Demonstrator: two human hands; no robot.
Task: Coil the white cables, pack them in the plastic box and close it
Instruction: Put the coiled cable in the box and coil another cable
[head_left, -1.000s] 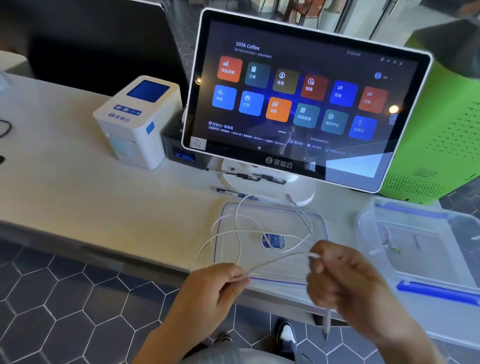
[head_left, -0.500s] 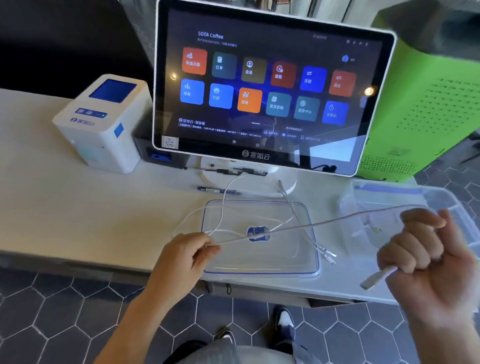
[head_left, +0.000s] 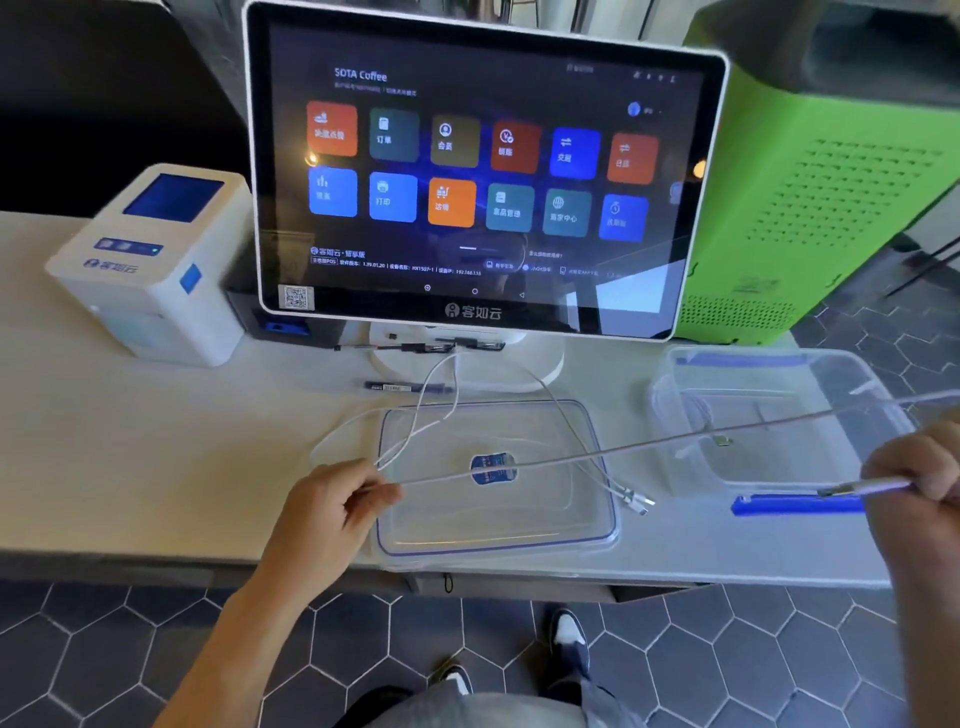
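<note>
A white cable (head_left: 613, 451) stretches taut between my two hands above the counter. My left hand (head_left: 332, 512) pinches it near the left edge of the clear lid (head_left: 597, 530). At the right frame edge, my right hand (head_left: 919, 480) is closed on the cable's other end, and the plug (head_left: 841, 489) sticks out to the left of the fist. More loose white cable (head_left: 431, 410) lies across the lid and counter, with connectors (head_left: 636, 501) at the lid's right side. The clear plastic box (head_left: 675, 395) with blue clips stands open at the right.
A touchscreen terminal (head_left: 478, 171) on a white stand rises behind the lid. A white label printer (head_left: 150, 265) sits at the left and a green cabinet (head_left: 831, 208) at the back right. A pen (head_left: 405, 387) lies by the stand. The counter edge (head_left: 156, 551) runs just before me.
My right hand has pulled the cable end far out to the right, drawing the cable straight. My left hand stays pinched on it near the lid's left edge.
</note>
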